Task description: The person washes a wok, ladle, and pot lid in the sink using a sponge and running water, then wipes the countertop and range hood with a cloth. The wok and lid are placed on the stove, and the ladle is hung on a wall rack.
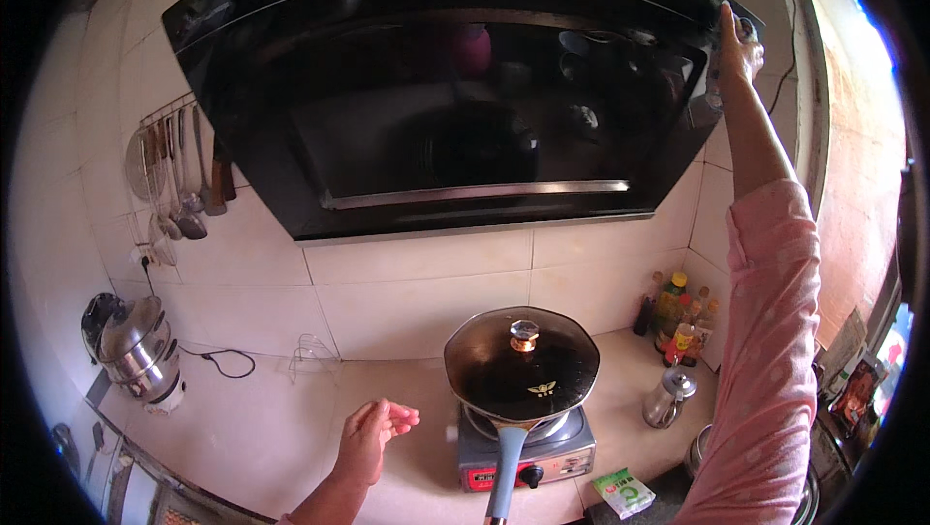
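Observation:
My right hand (740, 53) is raised to the upper right edge of the black glass range hood (378, 125). Its fingers curl at that edge, and I cannot tell whether something is in them. Lower down, my left hand (369, 438) hovers over the counter with loosely bent fingers and nothing in it. To its right, a frying pan with a blue-grey handle (506, 470) sits on a portable gas stove (563, 445). A dark glass lid (494, 365) with a faceted knob (524, 330) covers the pan, hiding what is inside.
Sauce bottles (672, 307) crowd the back right corner, behind a metal pot with a lid (662, 398). A green-white packet (623, 492) lies at front right. At left stand a steel steamer pot (134, 351) and a wire rack (312, 361); ladles and spatulas (185, 183) hang above.

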`<state>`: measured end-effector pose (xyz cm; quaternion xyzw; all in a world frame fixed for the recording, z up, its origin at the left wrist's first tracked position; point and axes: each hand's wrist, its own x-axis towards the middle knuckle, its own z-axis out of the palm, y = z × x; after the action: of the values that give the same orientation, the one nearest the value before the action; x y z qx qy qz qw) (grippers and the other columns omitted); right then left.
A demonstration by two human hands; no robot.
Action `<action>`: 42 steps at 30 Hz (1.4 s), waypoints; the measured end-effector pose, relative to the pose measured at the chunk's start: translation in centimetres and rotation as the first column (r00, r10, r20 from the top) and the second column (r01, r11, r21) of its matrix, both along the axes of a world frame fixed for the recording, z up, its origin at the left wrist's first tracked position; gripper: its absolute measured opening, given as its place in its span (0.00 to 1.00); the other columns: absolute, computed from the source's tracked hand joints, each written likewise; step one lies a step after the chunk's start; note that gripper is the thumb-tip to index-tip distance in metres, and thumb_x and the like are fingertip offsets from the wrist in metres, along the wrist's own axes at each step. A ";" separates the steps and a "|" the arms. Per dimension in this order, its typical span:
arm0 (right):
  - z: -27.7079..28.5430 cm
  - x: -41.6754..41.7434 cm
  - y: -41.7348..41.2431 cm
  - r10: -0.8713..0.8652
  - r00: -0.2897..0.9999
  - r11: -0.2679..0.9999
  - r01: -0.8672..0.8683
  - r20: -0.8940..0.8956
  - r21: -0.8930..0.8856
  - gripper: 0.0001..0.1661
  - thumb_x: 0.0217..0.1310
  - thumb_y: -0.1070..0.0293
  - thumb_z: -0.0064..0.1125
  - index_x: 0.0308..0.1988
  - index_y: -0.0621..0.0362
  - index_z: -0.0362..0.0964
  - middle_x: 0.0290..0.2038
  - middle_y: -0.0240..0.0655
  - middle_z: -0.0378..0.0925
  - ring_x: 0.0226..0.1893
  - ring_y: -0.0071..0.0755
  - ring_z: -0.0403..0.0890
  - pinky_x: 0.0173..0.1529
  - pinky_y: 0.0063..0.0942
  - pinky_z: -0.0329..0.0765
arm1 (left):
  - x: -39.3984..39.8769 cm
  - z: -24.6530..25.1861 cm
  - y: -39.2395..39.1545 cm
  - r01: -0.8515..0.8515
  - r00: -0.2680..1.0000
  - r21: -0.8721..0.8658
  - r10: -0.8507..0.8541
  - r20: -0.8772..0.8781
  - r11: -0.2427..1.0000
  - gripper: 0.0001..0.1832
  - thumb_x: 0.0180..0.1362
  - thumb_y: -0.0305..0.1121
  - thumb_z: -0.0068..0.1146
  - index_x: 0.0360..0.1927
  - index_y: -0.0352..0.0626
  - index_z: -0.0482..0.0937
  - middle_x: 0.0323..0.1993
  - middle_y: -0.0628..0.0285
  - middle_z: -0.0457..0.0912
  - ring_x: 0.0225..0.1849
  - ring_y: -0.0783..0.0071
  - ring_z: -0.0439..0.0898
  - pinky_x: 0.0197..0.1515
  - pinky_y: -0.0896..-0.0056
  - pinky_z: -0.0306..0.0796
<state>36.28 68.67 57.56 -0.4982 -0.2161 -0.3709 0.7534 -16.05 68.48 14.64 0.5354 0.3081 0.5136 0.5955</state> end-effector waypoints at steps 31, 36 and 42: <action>-2.9 -51.4 19.3 -0.382 0.226 0.804 0.559 0.896 0.202 0.33 0.57 0.62 0.50 0.63 0.53 0.59 0.68 0.36 0.50 0.70 0.43 0.46 0.71 0.46 0.40 | -19.4 -3.3 -1.5 -0.285 0.951 0.065 0.290 -0.110 0.956 0.16 0.65 0.37 0.45 0.33 0.34 0.78 0.31 0.59 0.80 0.34 0.73 0.77 0.41 0.72 0.70; -1.6 -41.5 16.2 -0.350 0.270 0.920 0.282 0.897 0.274 0.29 0.54 0.66 0.53 0.58 0.49 0.66 0.62 0.37 0.63 0.65 0.42 0.59 0.69 0.43 0.53 | -18.0 -4.8 -0.5 -0.303 0.948 -0.014 0.300 -0.103 0.953 0.15 0.65 0.36 0.45 0.35 0.33 0.78 0.31 0.58 0.80 0.33 0.73 0.77 0.40 0.73 0.70; -1.1 -27.9 11.6 -0.324 0.225 0.924 0.281 0.919 0.257 0.31 0.45 0.73 0.53 0.53 0.66 0.64 0.59 0.48 0.60 0.65 0.51 0.57 0.68 0.45 0.54 | -12.2 -4.0 -0.2 -0.278 0.959 -0.027 0.276 -0.060 0.960 0.15 0.65 0.35 0.42 0.31 0.33 0.74 0.31 0.54 0.79 0.34 0.67 0.78 0.43 0.65 0.72</action>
<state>8.41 80.27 56.50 -0.1984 -0.5117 -0.7347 0.3988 -28.30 68.30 10.68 0.4907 0.4055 0.5712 0.5181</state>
